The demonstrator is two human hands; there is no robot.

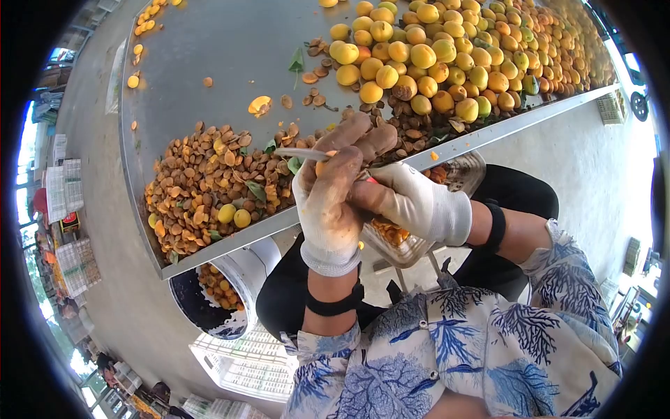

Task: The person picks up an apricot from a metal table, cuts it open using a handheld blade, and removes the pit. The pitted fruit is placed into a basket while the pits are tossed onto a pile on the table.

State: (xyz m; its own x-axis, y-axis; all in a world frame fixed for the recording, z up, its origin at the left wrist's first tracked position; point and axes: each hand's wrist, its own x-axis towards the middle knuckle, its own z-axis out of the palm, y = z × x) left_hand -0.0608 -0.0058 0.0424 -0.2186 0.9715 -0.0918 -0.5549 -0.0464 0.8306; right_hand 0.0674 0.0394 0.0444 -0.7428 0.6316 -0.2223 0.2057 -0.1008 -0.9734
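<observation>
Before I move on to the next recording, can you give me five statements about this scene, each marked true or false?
1. The left hand and right hand both wear gloves. True.
2. The right wrist is bare. False: a black band circles it.
3. The blade of the knife points toward the picture's left. True.
4. The white bucket is empty. False: orange pieces lie in the bucket.
5. The whole fruit is mostly heaped at the picture's left. False: most lies at the upper right of the table.

One head-worn fisheye view, facing forward and steeply down, shirt [453, 335] closest, fruit [423, 56] beyond
</observation>
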